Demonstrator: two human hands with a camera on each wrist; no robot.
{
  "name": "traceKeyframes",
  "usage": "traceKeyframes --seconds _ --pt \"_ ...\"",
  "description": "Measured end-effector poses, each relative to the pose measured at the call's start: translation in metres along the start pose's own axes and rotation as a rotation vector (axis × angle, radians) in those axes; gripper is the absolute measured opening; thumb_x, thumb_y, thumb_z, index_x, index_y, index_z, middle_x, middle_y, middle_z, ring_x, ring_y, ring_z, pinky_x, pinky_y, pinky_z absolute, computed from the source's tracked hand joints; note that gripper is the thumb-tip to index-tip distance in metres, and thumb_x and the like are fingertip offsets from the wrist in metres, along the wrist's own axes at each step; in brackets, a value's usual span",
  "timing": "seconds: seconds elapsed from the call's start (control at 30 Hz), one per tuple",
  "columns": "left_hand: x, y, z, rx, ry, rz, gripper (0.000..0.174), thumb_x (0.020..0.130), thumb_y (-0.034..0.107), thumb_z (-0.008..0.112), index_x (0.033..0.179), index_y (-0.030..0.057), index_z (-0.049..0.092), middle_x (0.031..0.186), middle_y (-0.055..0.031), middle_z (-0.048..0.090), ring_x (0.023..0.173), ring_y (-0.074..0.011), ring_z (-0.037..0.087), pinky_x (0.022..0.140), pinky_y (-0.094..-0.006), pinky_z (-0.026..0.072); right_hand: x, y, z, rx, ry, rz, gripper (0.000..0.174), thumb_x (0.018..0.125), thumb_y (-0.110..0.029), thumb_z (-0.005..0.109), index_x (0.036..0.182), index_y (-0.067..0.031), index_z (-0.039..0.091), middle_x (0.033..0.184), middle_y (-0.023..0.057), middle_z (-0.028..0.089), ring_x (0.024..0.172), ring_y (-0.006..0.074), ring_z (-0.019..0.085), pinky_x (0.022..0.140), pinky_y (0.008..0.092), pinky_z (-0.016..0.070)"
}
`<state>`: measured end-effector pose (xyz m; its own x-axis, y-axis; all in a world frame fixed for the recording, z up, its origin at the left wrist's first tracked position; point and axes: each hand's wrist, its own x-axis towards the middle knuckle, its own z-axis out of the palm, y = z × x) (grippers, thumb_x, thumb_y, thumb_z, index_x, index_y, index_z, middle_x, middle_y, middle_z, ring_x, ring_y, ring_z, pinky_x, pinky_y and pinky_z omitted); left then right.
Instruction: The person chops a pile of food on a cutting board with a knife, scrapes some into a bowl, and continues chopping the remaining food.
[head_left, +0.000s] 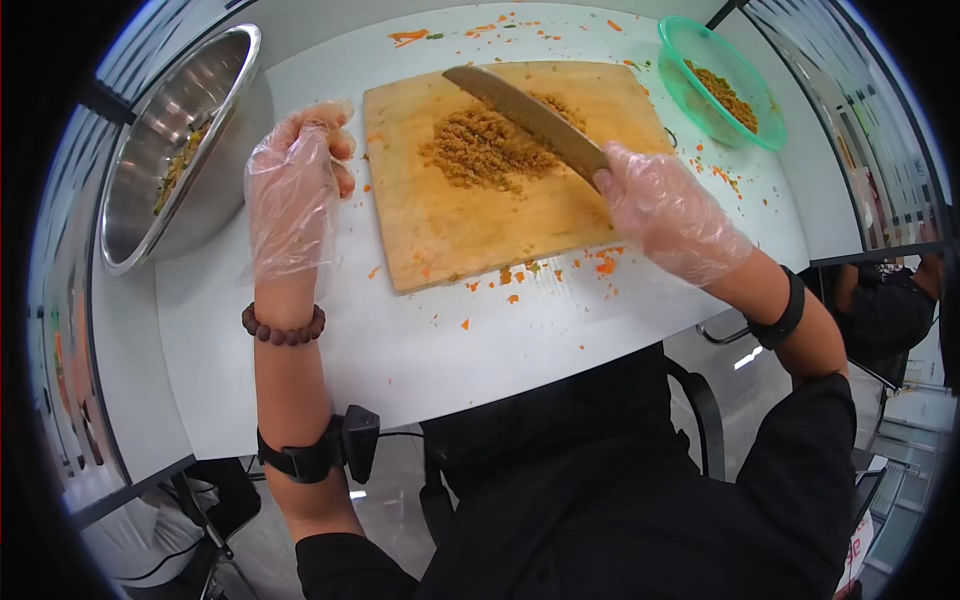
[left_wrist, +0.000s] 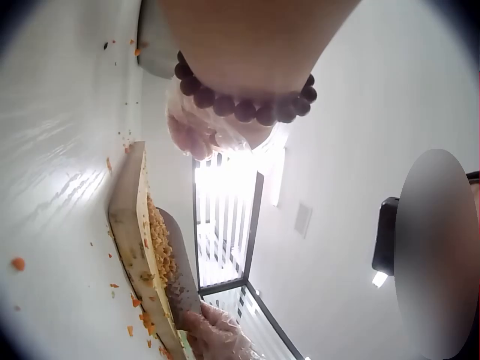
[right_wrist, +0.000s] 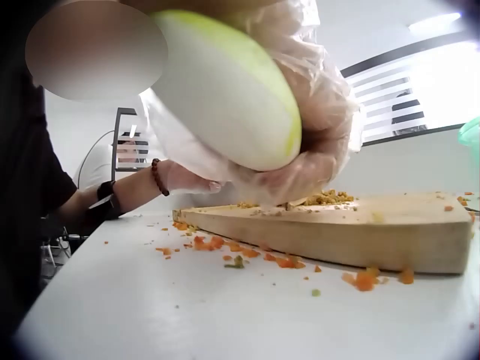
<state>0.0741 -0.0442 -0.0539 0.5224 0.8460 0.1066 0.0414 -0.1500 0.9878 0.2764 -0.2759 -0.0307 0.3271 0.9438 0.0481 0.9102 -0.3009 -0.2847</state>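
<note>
My right hand (head_left: pixel 672 212), in a clear plastic glove, grips a broad-bladed kitchen knife (head_left: pixel 535 118). The blade slants over a heap of finely chopped brown food (head_left: pixel 480 150) on the wooden cutting board (head_left: pixel 430 245). Large in the right wrist view is the knife's rounded white handle (right_wrist: pixel 232 97) with green edges, wrapped by the gloved fingers. Left of the board, my gloved left hand (head_left: pixel 298 180) is raised with loosely bent fingers and holds nothing. The left wrist view shows the blade (left_wrist: pixel 176 255) at the heap's side.
A steel bowl (head_left: pixel 225 110) with some chopped food stands at the left, tilted in view. A green plastic bowl (head_left: pixel 690 105) with brown chopped food is at the back right. Orange and green scraps (head_left: pixel 515 275) lie scattered around the board on the white table (head_left: pixel 330 370).
</note>
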Motion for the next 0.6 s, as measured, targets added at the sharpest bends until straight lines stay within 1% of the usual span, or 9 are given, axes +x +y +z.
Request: traceKeyframes --seconds 0.1,0.2,0.27,0.33,0.4,0.47,0.53,0.6 --pt "0.0 -0.001 0.001 -0.025 0.017 -0.008 0.025 0.098 0.022 0.058 0.101 0.0006 0.071 0.076 -0.0026 0.06 0.055 -0.0068 0.052 0.051 -0.0213 0.0439 0.002 0.007 0.007 -0.051 -0.046 -0.069 0.017 0.098 -0.013 0.054 0.094 0.004 0.053 0.07 0.026 0.059 0.07 0.047 0.059 0.063 0.0536 0.045" --pt "0.0 0.002 0.001 -0.001 0.014 -0.015 0.024 0.098 0.021 0.058 0.101 0.0006 0.071 0.076 -0.0028 0.061 0.055 -0.0068 0.052 0.051 -0.0216 0.0445 0.006 0.004 0.005 -0.03 -0.061 -0.098 0.017 0.098 -0.013 0.055 0.095 0.004 0.053 0.07 0.0263 0.059 0.071 0.0466 0.059 0.063 0.0538 0.0446" --pt "-0.001 -0.001 -0.001 -0.02 0.003 -0.004 0.024 0.098 0.021 0.058 0.101 0.0007 0.071 0.076 -0.0027 0.061 0.055 -0.0067 0.052 0.051 -0.0217 0.045 0.003 0.009 0.015 -0.076 0.097 -0.216 0.018 0.098 -0.013 0.055 0.095 0.0041 0.053 0.07 0.0264 0.059 0.07 0.0463 0.059 0.063 0.0541 0.0443" --pt "0.001 -0.002 -0.001 -0.038 -0.007 0.004 0.024 0.098 0.021 0.058 0.101 0.0009 0.071 0.076 -0.0027 0.061 0.055 -0.0067 0.052 0.051 -0.0218 0.0454 0.003 0.008 0.017 -0.101 0.142 -0.29 0.018 0.098 -0.014 0.055 0.095 0.0042 0.053 0.069 0.0265 0.059 0.07 0.0463 0.059 0.062 0.0544 0.0437" --pt "0.001 -0.003 -0.001 -0.053 -0.01 -0.002 0.024 0.098 0.021 0.058 0.101 0.001 0.071 0.076 -0.0027 0.061 0.054 -0.0067 0.052 0.052 -0.0218 0.0457 0.004 0.0 0.013 -0.102 0.064 -0.324 0.018 0.098 -0.014 0.055 0.096 0.0041 0.052 0.069 0.0265 0.059 0.069 0.0466 0.059 0.062 0.0547 0.043" --pt "-0.001 0.001 0.0 -0.017 -0.005 -0.014 0.024 0.098 0.021 0.059 0.101 0.0015 0.071 0.076 -0.0025 0.061 0.054 -0.0067 0.052 0.052 -0.0218 0.0455 0.004 -0.006 0.014 -0.046 0.12 -0.267 0.018 0.097 -0.014 0.056 0.096 0.0035 0.052 0.069 0.0265 0.058 0.069 0.0466 0.058 0.061 0.0548 0.0427" --pt "0.0 0.002 0.0 -0.01 -0.004 -0.015 0.023 0.098 0.021 0.059 0.101 0.0019 0.071 0.076 -0.0024 0.061 0.054 -0.0067 0.052 0.052 -0.0218 0.0454 0.006 -0.009 0.009 -0.056 0.081 -0.236 0.014 0.094 -0.01 0.057 0.093 0.0034 0.053 0.072 0.0249 0.058 0.067 0.043 0.059 0.06 0.0517 0.0445" --pt "0.0 0.0 -0.001 -0.024 -0.016 -0.011 0.023 0.098 0.021 0.059 0.101 0.0023 0.072 0.076 -0.0023 0.061 0.054 -0.0067 0.052 0.052 -0.0218 0.0453 0.006 -0.011 0.004 -0.124 -0.054 -0.221 0.006 0.088 -0.002 0.059 0.088 0.0036 0.056 0.078 0.0217 0.058 0.066 0.0358 0.062 0.059 0.0454 0.0485"
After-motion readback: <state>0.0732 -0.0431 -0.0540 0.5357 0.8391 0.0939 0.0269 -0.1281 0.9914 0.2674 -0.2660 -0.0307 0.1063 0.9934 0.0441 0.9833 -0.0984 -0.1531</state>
